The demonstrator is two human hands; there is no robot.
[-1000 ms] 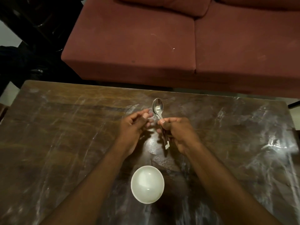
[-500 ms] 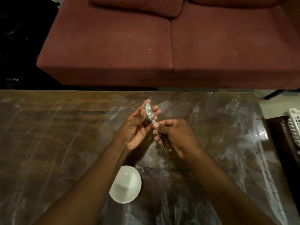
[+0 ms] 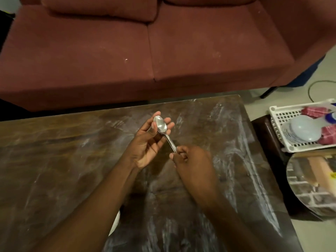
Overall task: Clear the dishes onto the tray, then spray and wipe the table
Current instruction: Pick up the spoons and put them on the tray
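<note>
A metal spoon (image 3: 161, 125) is held above the middle of the dark, streaked table (image 3: 54, 160). My right hand (image 3: 192, 162) grips the end of its handle. My left hand (image 3: 147, 148) is palm up with straight fingers; the spoon's bowl lies against those fingers and the thumb sits at its edge. A white bowl (image 3: 116, 222) stands on the table's near side, almost wholly hidden under my left forearm. The white slotted tray (image 3: 278, 113) sits off the table's right end, holding plates, an upturned white bowl and red items.
A dark red sofa (image 3: 163, 51) runs along the table's far edge. The tray rests on a dark stool (image 3: 263, 133) to the right. A round reflective disc (image 3: 312, 182) lies in front of it. A cable crosses the floor at the far right.
The view has swung right, bringing the tray into sight. My left hand has opened under the spoon's bowl. My right hand has slid to the handle's end. The white bowl now lies under my left forearm.
</note>
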